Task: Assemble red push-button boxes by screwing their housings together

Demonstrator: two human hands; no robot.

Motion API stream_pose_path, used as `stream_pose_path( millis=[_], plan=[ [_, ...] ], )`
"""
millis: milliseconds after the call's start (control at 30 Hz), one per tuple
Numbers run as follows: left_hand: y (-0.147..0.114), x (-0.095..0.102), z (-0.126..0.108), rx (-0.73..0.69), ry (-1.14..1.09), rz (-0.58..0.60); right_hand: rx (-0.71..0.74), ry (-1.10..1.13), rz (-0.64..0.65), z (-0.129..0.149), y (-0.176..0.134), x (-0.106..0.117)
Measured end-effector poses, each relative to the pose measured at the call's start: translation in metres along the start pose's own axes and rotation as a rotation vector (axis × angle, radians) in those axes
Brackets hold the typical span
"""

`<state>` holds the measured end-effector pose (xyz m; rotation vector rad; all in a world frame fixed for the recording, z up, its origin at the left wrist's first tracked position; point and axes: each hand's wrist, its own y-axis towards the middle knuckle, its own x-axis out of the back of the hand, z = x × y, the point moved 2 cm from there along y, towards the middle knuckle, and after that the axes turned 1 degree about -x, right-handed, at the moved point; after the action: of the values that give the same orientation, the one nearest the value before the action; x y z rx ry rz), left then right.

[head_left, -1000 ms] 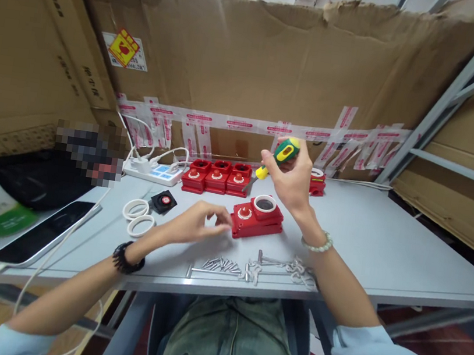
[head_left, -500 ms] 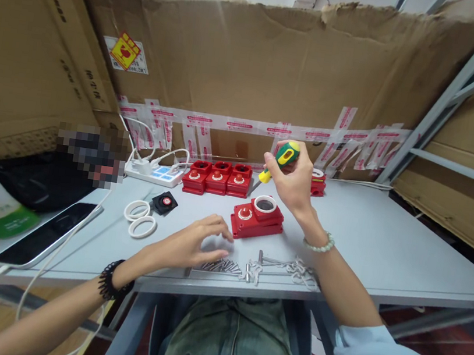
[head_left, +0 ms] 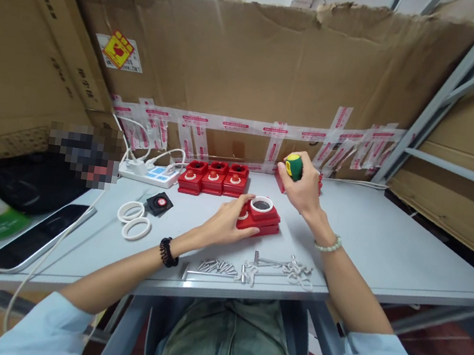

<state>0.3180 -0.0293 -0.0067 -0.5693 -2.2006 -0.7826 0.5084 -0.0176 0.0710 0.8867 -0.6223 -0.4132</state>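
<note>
My left hand (head_left: pixel 230 223) grips a red housing (head_left: pixel 266 225) from its left side, thumb along the front and fingers over the top. This housing has a round dark opening with a white ring (head_left: pixel 262 204) around it. My right hand (head_left: pixel 306 190) is closed around a screwdriver (head_left: pixel 294 167) with a green and yellow handle, held above the table behind and to the right of the housing. The handle's end faces me, and the shaft is hidden. Partly behind my right hand stands more red housing (head_left: pixel 280 182). Loose screws (head_left: pixel 218 266) lie near the table's front edge.
Three red housings (head_left: pixel 212 180) stand in a row at the back, beside a white power strip (head_left: pixel 151 174). Two white rings (head_left: pixel 137 229) and a black square part (head_left: pixel 159 203) lie left. Metal T-shaped tools (head_left: pixel 275 262) lie in front; a phone (head_left: pixel 34 237) is far left.
My left hand has moved from above the screws onto the red housing. My right hand has shifted slightly right and lower, tipping the screwdriver's handle end toward me.
</note>
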Motion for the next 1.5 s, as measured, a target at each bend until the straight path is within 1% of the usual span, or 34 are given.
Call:
stream_pose_path(
  millis=[100, 233, 333, 400, 467, 533, 600, 667, 733, 800, 867, 967, 1033, 1100, 1200, 1267, 1367, 1433, 1500],
  plan=[
    [0.001, 0.005, -0.003, -0.029, -0.108, -0.037, -0.055, 0.023, 0.030, -0.003, 0.002, 0.001],
    [0.007, 0.021, -0.004, -0.016, -0.193, -0.115, -0.122, 0.022, 0.114, -0.008, 0.005, 0.004],
    [0.009, 0.036, 0.003, 0.043, -0.207, -0.198, -0.221, 0.045, 0.248, -0.015, 0.005, 0.005],
    [0.007, 0.047, 0.010, 0.082, -0.189, -0.265, -0.297, 0.059, 0.373, -0.019, 0.002, 0.004],
    [0.003, 0.056, 0.018, 0.107, -0.136, -0.289, -0.358, 0.039, 0.510, -0.021, -0.001, 0.003],
    [-0.001, 0.061, 0.028, 0.125, -0.039, -0.235, -0.421, -0.010, 0.646, -0.021, -0.006, 0.000],
    [-0.006, 0.063, 0.039, 0.174, 0.081, -0.135, -0.489, -0.061, 0.755, -0.021, -0.010, -0.004],
    [-0.009, 0.063, 0.049, 0.236, 0.180, -0.041, -0.541, -0.083, 0.835, -0.021, -0.012, -0.008],
    [-0.011, 0.060, 0.058, 0.275, 0.252, 0.038, -0.567, -0.069, 0.877, -0.021, -0.014, -0.011],
    [-0.012, 0.058, 0.064, 0.280, 0.302, 0.093, -0.583, -0.040, 0.897, -0.020, -0.014, -0.013],
    [-0.013, 0.056, 0.068, 0.273, 0.329, 0.119, -0.598, -0.003, 0.893, -0.019, -0.014, -0.013],
    [-0.015, 0.056, 0.072, 0.268, 0.351, 0.131, -0.625, 0.075, 0.864, -0.014, -0.013, -0.011],
    [-0.016, 0.058, 0.068, 0.260, 0.351, 0.113, -0.648, 0.148, 0.831, -0.009, -0.012, -0.009],
    [-0.014, 0.060, 0.055, 0.184, 0.294, 0.044, -0.666, 0.231, 0.804, -0.002, -0.011, -0.008],
    [-0.012, 0.059, 0.021, -0.059, 0.115, -0.097, -0.656, 0.320, 0.779, 0.008, -0.013, -0.010],
    [-0.010, 0.054, -0.002, -0.194, 0.076, -0.144, -0.621, 0.362, 0.767, 0.014, -0.016, -0.014],
    [-0.009, 0.046, -0.020, -0.272, 0.120, -0.235, -0.616, 0.433, 0.756, 0.020, -0.021, -0.021],
    [-0.009, 0.043, -0.023, -0.292, 0.119, -0.304, -0.660, 0.491, 0.761, 0.020, -0.024, -0.025],
    [-0.009, 0.043, -0.020, -0.297, 0.085, -0.361, -0.689, 0.571, 0.786, 0.020, -0.026, -0.028]
  ],
)
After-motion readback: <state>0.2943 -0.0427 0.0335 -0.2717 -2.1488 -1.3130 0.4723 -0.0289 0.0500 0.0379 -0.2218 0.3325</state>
